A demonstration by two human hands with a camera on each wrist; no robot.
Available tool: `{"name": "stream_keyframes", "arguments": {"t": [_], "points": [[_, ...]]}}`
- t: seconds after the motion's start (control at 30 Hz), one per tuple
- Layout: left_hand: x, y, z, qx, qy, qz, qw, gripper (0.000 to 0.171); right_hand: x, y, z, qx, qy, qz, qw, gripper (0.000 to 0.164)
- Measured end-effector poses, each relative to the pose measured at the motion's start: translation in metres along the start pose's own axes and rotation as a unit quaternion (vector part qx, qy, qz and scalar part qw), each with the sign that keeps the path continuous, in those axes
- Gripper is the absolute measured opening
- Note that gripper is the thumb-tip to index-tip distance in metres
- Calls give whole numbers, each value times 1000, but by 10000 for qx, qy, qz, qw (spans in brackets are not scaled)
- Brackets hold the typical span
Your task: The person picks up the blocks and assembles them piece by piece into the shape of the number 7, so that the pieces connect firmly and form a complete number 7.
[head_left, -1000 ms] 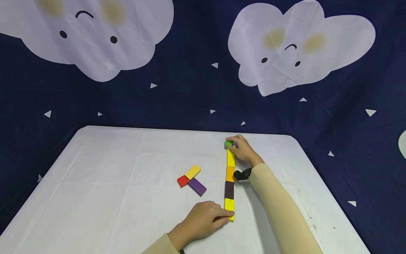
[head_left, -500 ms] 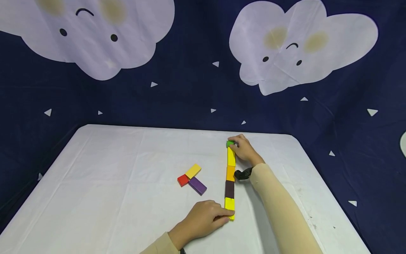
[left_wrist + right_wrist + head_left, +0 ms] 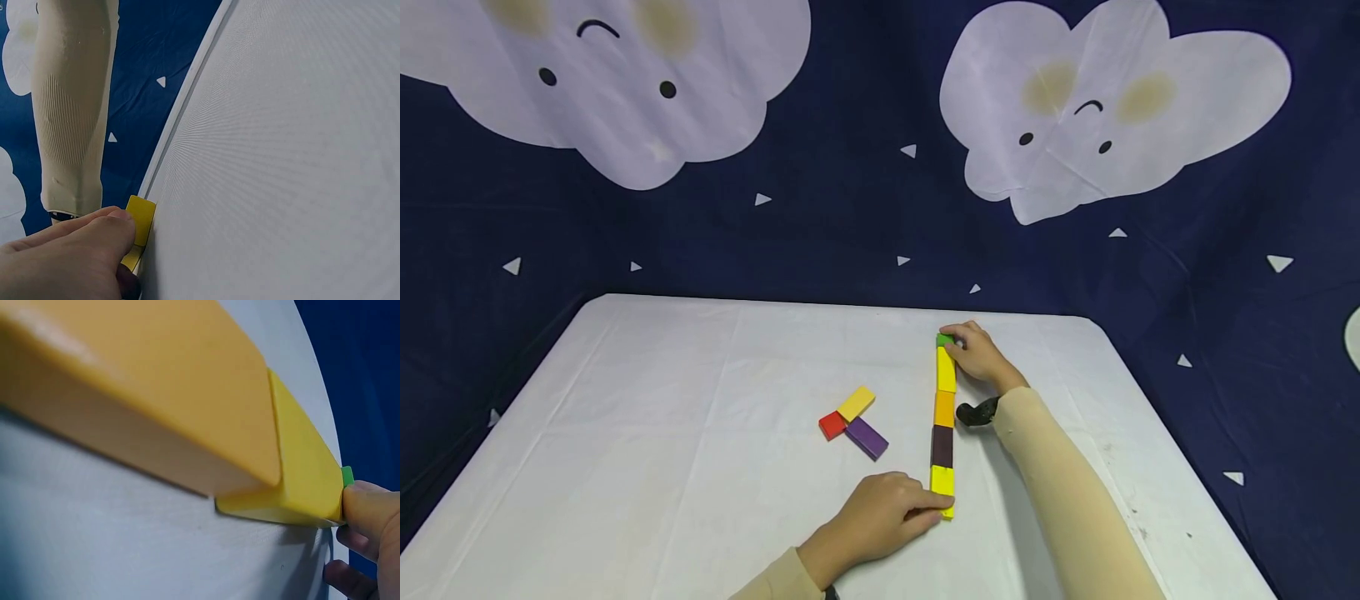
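Observation:
In the head view a straight row of blocks runs away from me. My left hand [image 3: 883, 517] holds the bright yellow block [image 3: 942, 480] at its near end, index finger across the top and thumb at the side. Beyond it lie a dark brown block [image 3: 942, 447], an orange block [image 3: 944, 408] and a second yellow block [image 3: 946, 369]. At the far end my right hand [image 3: 977, 354] pinches a small green block [image 3: 944, 340] between thumb and index finger. In the right wrist view that green block [image 3: 347, 475] is mostly hidden by the fingers.
Left of the row lie a red block [image 3: 832, 426], a pale yellow block [image 3: 857, 404] and a purple block [image 3: 867, 438], close together. The white-covered table [image 3: 647, 467] ends just beyond the green block, before a dark blue cloth backdrop [image 3: 850, 225].
The green block has shifted slightly right with my right hand, into line with the row's far end. My left hand has stayed on the near yellow block.

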State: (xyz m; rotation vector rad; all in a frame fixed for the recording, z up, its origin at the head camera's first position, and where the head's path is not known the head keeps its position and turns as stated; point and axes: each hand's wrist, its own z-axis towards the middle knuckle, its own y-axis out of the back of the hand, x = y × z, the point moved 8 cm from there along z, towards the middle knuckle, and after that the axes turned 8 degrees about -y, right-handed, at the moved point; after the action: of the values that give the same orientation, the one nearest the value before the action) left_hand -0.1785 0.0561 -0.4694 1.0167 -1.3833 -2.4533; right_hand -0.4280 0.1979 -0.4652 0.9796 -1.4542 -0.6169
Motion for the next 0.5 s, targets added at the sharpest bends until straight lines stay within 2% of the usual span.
{"name": "stream_keyframes", "arguments": {"t": [0.5], "points": [[-1, 1, -1, 34, 16, 3, 10000, 25, 7, 0, -7, 107, -92, -87, 9999, 39]]}}
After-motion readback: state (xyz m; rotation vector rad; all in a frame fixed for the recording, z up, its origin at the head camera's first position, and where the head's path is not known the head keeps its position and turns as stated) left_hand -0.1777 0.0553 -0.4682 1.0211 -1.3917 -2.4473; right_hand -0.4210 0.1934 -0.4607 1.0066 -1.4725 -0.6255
